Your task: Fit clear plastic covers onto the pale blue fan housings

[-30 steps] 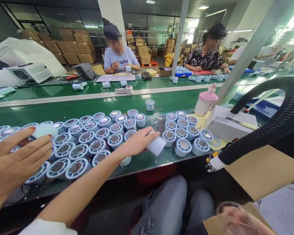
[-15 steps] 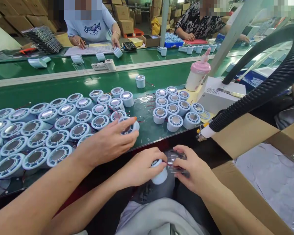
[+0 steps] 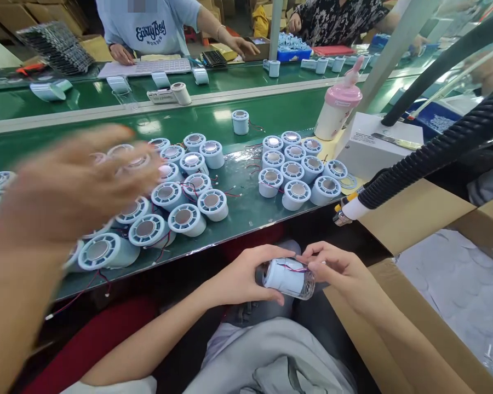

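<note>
Head camera: In the lower middle of the frame, above my lap, my left hand (image 3: 238, 276) grips a pale blue cylinder (image 3: 285, 278), fingers over the top and thumb beneath. A clear plastic cup (image 3: 310, 288) surrounds its right end. My right hand (image 3: 340, 268) pinches the thin red and dark wires (image 3: 294, 268) running along the cylinder's upper side. The piece looks light and stiff, its smooth wall probably a little slippery; the wires seem the fragile part, easily tugged loose. The firm hold is around the blue wall, clear of the wires, with only a gentle touch on the thin-looking cup. At centre and left, similar blue housings (image 3: 187, 220) crowd the green surface (image 3: 246, 191), partly hidden by a co-worker's blurred hand (image 3: 78, 191). An open cardboard box (image 3: 357, 328) stands at lower right.
</note>
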A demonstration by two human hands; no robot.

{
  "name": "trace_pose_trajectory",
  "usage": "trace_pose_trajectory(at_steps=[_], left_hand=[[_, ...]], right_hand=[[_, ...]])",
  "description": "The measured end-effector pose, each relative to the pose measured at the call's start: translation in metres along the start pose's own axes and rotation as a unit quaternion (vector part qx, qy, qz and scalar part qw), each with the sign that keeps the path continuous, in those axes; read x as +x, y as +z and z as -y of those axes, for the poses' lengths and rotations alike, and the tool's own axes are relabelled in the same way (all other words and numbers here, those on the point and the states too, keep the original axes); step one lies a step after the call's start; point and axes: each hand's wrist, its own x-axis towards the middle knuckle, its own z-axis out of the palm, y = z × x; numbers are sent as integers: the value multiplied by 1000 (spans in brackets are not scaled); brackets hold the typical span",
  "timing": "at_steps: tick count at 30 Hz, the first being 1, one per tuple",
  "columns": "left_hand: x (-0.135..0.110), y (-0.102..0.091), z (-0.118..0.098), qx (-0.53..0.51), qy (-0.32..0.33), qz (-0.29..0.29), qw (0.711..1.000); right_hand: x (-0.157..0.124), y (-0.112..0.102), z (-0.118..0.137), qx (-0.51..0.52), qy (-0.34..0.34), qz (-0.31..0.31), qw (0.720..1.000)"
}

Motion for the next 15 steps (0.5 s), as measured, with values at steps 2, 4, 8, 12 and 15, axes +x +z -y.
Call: trace_pose_trajectory(at_steps=[2,4,8,12,15], left_hand=[[-1,2,-3,-58,-19,15,998],[-3,6,-5,-115,-42,5,992],[-6,12,-4,-245,-95,-46,964],[-9,12,-7,-231,-100,-30,967],[-11,8,-13,-169,-75,-20,983]], right_hand=[[0,-4,-2,45,6,2,999],[-1,-6,-4,47,-29,25,998],[-11,-4,-7,-124,-149,27,981],[-19,-2,-9,-181,-186,12,966],[-22,-3,-8,-125,-142,40,981]])
